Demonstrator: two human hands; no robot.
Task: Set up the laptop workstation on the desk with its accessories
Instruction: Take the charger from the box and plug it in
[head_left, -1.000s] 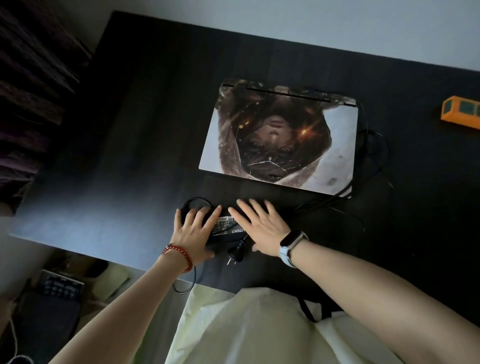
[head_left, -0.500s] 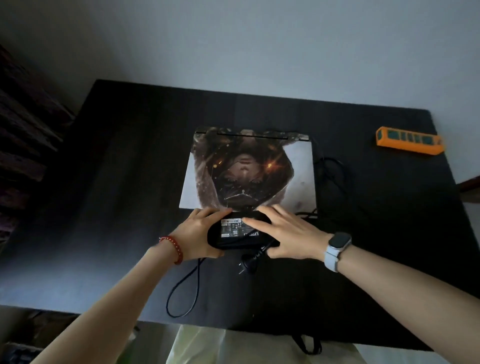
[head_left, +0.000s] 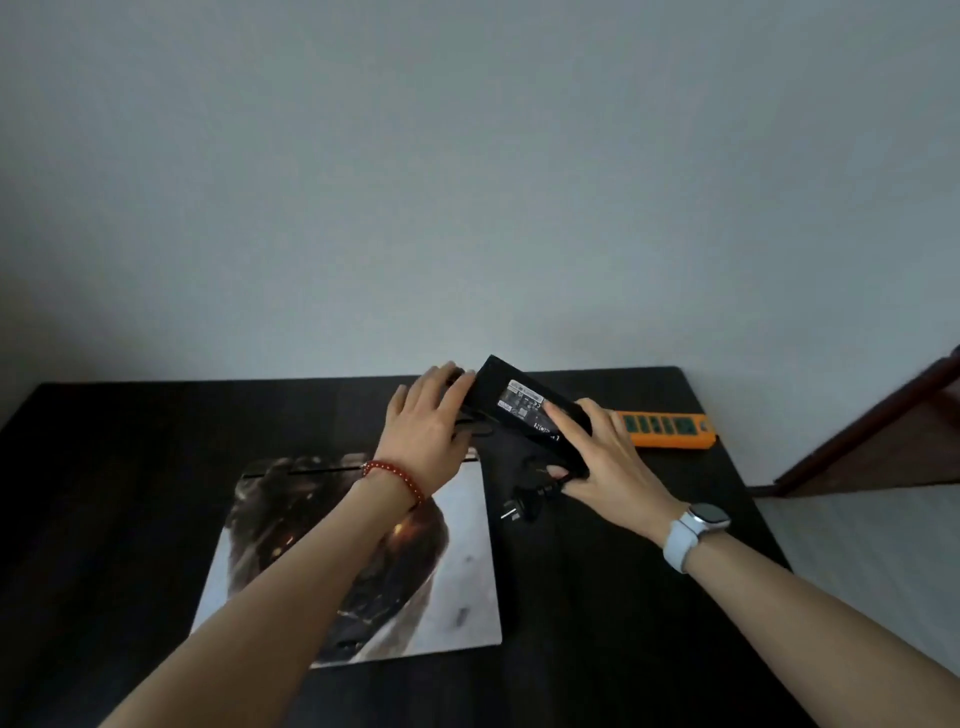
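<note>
Head view: power adapter (head_left: 524, 410) lifted above far right part of desk (head_left: 130, 467), long axis running from far-left down to near-right, label side up. Left hand (head_left: 426, 426) gripping far-left end, right hand (head_left: 597, 457) curled round near-right end — wall plug (head_left: 519, 506) dangling just below right hand. Orange power strip (head_left: 670, 428) farther right, nearer right hand. Closed laptop (head_left: 457, 571) flat on near side. Label print too blurred to read — no brand legible.
</note>
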